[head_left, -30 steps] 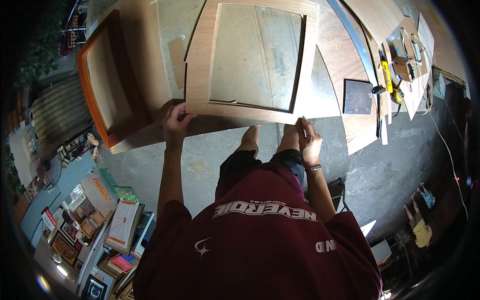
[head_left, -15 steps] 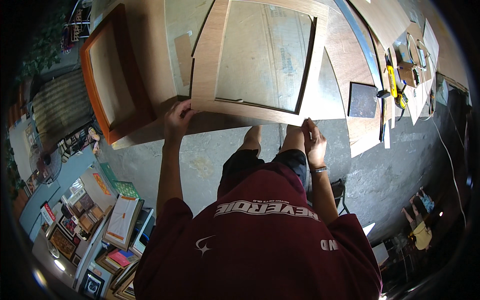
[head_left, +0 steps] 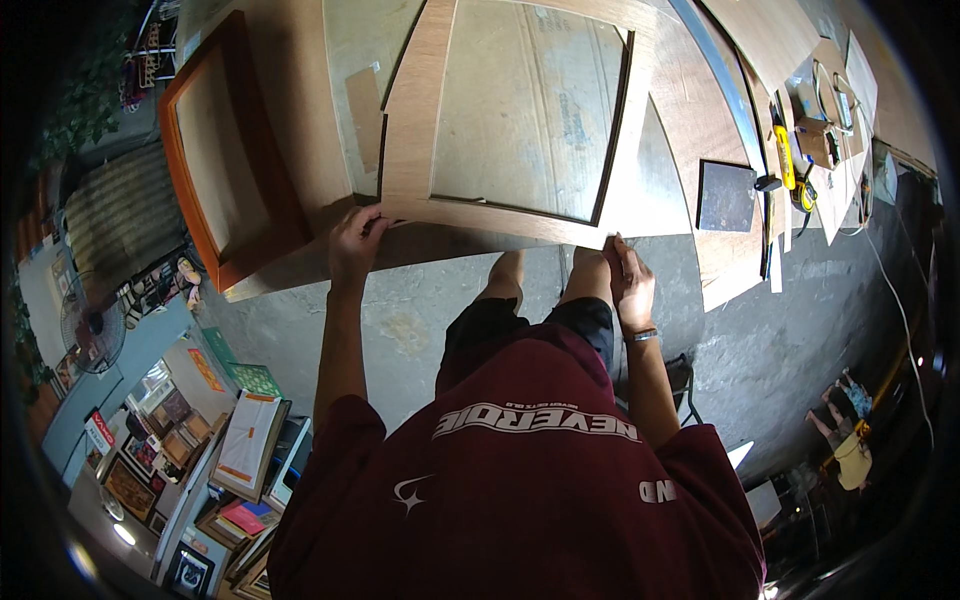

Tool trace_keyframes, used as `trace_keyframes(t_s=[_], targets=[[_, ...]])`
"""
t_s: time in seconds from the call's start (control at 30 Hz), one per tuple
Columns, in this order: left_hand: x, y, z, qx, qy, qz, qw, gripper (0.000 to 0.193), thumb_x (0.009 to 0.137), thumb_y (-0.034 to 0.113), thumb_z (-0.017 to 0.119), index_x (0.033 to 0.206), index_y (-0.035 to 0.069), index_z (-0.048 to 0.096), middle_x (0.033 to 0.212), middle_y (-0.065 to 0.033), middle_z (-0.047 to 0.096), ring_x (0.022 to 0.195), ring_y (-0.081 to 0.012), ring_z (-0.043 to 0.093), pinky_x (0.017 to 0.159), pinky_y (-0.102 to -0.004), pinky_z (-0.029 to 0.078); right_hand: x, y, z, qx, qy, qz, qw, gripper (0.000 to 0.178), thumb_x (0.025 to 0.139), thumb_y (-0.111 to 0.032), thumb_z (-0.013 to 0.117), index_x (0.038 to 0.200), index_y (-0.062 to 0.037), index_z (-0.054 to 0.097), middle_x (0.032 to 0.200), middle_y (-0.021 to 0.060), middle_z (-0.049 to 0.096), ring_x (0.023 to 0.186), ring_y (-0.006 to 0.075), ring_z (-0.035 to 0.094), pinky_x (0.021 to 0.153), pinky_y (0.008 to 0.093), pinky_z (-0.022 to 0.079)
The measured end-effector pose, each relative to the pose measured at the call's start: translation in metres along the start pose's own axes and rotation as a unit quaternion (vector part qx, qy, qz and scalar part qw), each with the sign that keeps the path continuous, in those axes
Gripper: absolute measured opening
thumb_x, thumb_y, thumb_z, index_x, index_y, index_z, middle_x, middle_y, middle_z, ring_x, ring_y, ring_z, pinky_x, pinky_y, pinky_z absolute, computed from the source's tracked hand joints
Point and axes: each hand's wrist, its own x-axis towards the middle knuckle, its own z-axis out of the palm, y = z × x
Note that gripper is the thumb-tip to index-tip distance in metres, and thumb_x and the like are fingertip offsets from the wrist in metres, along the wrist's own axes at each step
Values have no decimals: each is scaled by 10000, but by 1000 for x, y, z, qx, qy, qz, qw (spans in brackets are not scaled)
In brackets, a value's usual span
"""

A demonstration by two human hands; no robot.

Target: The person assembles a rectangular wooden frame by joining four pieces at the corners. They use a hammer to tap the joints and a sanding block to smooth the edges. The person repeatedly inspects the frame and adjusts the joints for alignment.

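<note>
A flat, light plywood frame (head_left: pixel 410 140) with a large rectangular opening lies on the worktable, its near edge toward me. At its near left corner my left hand (head_left: pixel 355 243) is closed, thumb and fingers pinching the wood. My right hand (head_left: pixel 631 284), with a band at the wrist, pinches the near right corner. Through the opening shows a pale, marked sheet (head_left: pixel 520 110). Dark gaps or strips run along the opening's right and near sides. Left of the plywood stands or leans a reddish-brown wooden frame (head_left: pixel 187 170).
On the right of the table are a dark square plate (head_left: pixel 727 197), a yellow cutter (head_left: pixel 783 158), a tape measure (head_left: pixel 803 196) and a small box (head_left: pixel 817 142). Framed pictures and boards (head_left: pixel 245 450) crowd the lower left, near a fan (head_left: pixel 95 322). Another person (head_left: pixel 850 460) is far right.
Both hands stay at the plywood frame's near corners. The view has shifted very slightly; nothing has been taken up or let go.
</note>
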Motion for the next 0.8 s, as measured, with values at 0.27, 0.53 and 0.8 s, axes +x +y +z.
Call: trace_keyframes(t_s=[0.27, 0.53, 0.8], targets=[[7, 23, 4, -34, 59, -91, 993, 410, 847, 188, 807, 1176, -3, 654, 1025, -146, 703, 922, -219, 682, 821, -334, 546, 1, -13, 8, 217, 5, 190, 957, 239, 957, -126, 694, 1123, 28, 616, 1059, 179, 723, 956, 246, 713, 831, 329, 567], [16, 18, -2, -194, -81, -196, 958, 410, 891, 170, 759, 1221, -23, 612, 1108, -104, 684, 1034, -168, 621, 928, -336, 497, 1, -11, 15, 419, 12, 325, 848, 311, 995, -179, 658, 1192, 42, 561, 1010, 104, 684, 899, 162, 658, 821, 312, 547], [-24, 84, -40, -408, -88, -230, 879, 423, 917, 59, 625, 1312, -4, 486, 1217, -105, 619, 1152, -179, 564, 1024, -338, 428, 7, -23, -27, 574, -72, 332, 745, 237, 1042, -140, 549, 1261, -49, 547, 1088, 47, 656, 962, 148, 649, 901, 333, 543]])
